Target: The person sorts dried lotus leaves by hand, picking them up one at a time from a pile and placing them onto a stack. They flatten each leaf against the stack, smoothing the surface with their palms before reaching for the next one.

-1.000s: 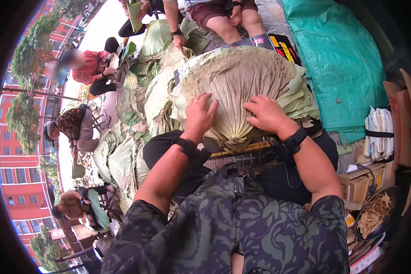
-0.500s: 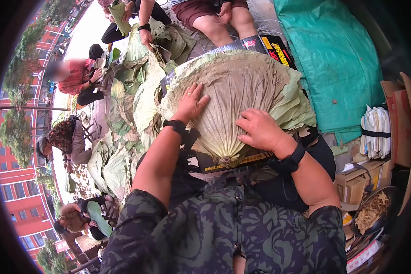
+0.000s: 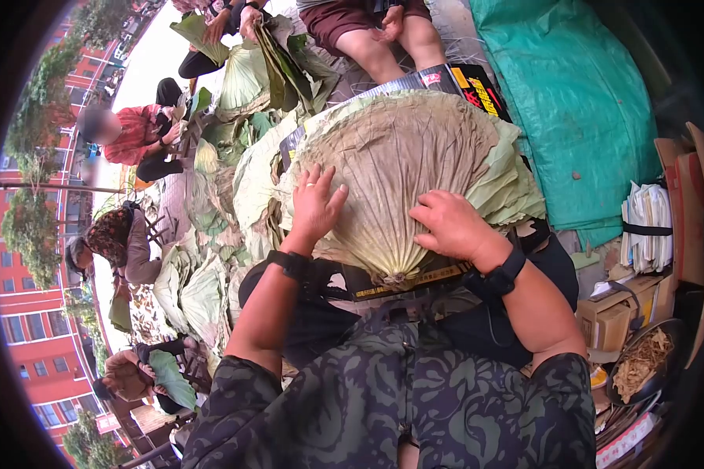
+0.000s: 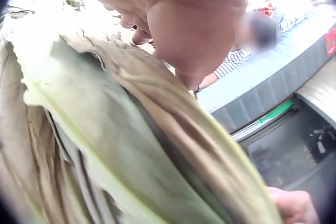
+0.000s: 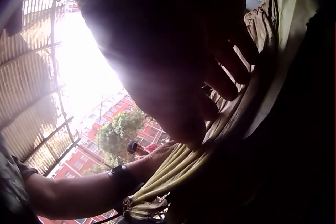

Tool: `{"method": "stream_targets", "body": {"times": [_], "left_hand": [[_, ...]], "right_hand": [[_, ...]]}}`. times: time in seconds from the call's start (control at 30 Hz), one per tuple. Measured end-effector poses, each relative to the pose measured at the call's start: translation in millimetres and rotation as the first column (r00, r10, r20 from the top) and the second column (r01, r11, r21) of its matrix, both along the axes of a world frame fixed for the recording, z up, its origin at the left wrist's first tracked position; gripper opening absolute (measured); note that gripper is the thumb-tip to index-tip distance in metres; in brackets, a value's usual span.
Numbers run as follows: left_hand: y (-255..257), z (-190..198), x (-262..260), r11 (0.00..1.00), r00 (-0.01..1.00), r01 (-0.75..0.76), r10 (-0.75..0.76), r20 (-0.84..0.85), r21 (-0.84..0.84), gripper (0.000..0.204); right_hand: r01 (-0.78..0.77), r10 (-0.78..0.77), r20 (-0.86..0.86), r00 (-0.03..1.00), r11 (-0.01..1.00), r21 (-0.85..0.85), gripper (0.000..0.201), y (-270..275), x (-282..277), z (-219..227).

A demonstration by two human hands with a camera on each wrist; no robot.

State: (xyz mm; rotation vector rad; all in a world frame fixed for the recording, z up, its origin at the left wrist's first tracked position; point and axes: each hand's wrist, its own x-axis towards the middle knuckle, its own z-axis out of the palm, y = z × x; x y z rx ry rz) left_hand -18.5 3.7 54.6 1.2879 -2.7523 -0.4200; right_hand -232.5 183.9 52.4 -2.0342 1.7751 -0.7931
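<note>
A fan-shaped stack of dried lotus leaves (image 3: pixel 403 148), brown on top with pale green edges, spreads over the person's lap. Its pleats gather toward a knotted stem end (image 3: pixel 393 277) nearest the body. On the stack's left part rests the left hand (image 3: pixel 315 205), fingers extended and thumb apart. The right hand (image 3: pixel 454 225) lies on the pleats right of the middle, its fingers slightly bent. In the right wrist view, the shadowed fingers (image 5: pixel 223 79) press along the leaf surface. Layered leaf edges (image 4: pixel 131 129) fill the left wrist view below the palm.
A printed black board (image 3: pixel 477 90) shows from under the stack. More leaves (image 3: pixel 203 281) lie in heaps to the left, where several people sit handling leaves. At right are a green tarp (image 3: pixel 571 117), a bundle of papers (image 3: pixel 648 219), cardboard boxes (image 3: pixel 610 313) and a pan (image 3: pixel 641 359) of dry brown scraps.
The left hand has slid outward to the stack's left side. The right hand has shifted slightly toward the body. Across from them, another person has raised dark leaves.
</note>
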Motion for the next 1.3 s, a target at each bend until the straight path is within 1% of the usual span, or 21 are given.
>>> {"method": "stream_targets", "body": {"times": [0.03,0.07,0.13,0.2,0.27,0.3,0.33,0.4,0.5,0.53,0.57,0.6,0.63,0.67,0.73,0.77,0.8,0.83,0.87,0.93,1.3], "left_hand": [[13,12,-1,0.997,0.994,0.043,-0.037,-0.105,0.057,0.059],[28,21,-2,0.997,0.994,0.046,-0.041,-0.102,0.055,0.059],[56,30,-1,0.970,0.978,0.196,-0.181,-0.107,0.145,0.062],[67,17,4,0.925,0.972,0.233,-0.231,-0.042,0.299,0.067],[72,1,9,0.932,0.971,0.238,-0.234,-0.049,0.272,0.070],[71,0,8,0.929,0.968,0.251,-0.247,-0.050,0.273,0.070],[71,-1,9,0.930,0.970,0.243,-0.238,-0.052,0.278,0.071],[70,-1,9,0.930,0.970,0.242,-0.235,-0.056,0.278,0.072],[70,4,7,0.926,0.969,0.248,-0.236,-0.074,0.285,0.071],[73,8,6,0.947,0.974,0.226,-0.227,-0.026,0.228,0.070],[77,12,5,0.964,0.977,0.205,-0.212,0.020,0.170,0.069],[83,18,3,0.963,0.976,0.211,-0.217,0.019,0.167,0.069],[90,26,1,0.964,0.968,0.251,-0.251,-0.010,0.087,0.069],[97,31,0,0.958,0.958,0.286,-0.286,-0.036,0.005,0.069],[110,32,1,0.924,0.931,0.363,-0.354,-0.088,0.121,0.074],[116,31,1,0.913,0.920,0.390,-0.391,-0.017,0.120,0.076],[120,29,0,0.901,0.904,0.416,-0.424,0.055,0.120,0.078],[122,23,2,0.899,0.896,0.433,-0.437,0.077,0.062,0.079],[122,20,2,0.906,0.901,0.420,-0.424,0.093,0.060,0.080],[123,19,2,0.910,0.906,0.410,-0.415,0.088,0.066,0.080],[122,10,6,0.917,0.919,0.394,-0.395,0.004,0.063,0.078]], "right_hand": [[-0.005,0.005,-0.010,1.000,1.000,0.007,0.025,0,0,-1],[-0.009,0.009,-0.020,1.000,1.000,0.015,0.025,0,1,-2],[-0.016,0.016,-0.009,1.000,0.999,0.032,0.028,0,0,-3],[-0.012,0.012,-0.004,1.000,0.999,0.050,0.032,0,-6,-2],[0.151,-0.142,-0.125,0.982,0.987,0.063,0.026,2,-16,4],[0.249,-0.212,-0.231,0.949,0.958,0.143,0.026,5,-25,13],[0.261,-0.224,-0.232,0.947,0.954,0.145,0.026,5,-32,16],[0.434,-0.316,-0.334,0.888,0.815,0.383,0.025,4,-47,18],[0.484,-0.376,-0.341,0.861,0.813,0.324,0.025,4,-55,12],[0.492,-0.386,-0.341,0.857,0.810,0.319,0.025,4,-53,9],[0.448,-0.400,-0.260,0.879,0.880,0.159,0.024,4,-50,4],[0.399,-0.394,-0.179,0.901,0.917,-0.010,0.024,3,-47,0],[0.356,-0.357,-0.155,0.921,0.934,-0.034,0.025,3,-45,-2],[0.359,-0.360,-0.154,0.920,0.933,-0.037,0.025,3,-44,-7],[0.326,-0.303,-0.227,0.926,0.943,0.072,0.026,2,-41,-11],[0.323,-0.302,-0.228,0.926,0.944,0.060,0.026,0,-41,-10],[0.319,-0.279,-0.232,0.932,0.935,0.153,0.025,-1,-41,-7],[0.314,-0.257,-0.236,0.937,0.918,0.244,0.025,-1,-40,-4],[0.314,-0.259,-0.239,0.936,0.921,0.231,0.025,-1,-40,-2],[0.309,-0.256,-0.211,0.943,0.909,0.278,0.025,1,-40,1],[0.251,-0.241,-0.101,0.965,0.962,0.106,0.027,10,-44,-21]]}}
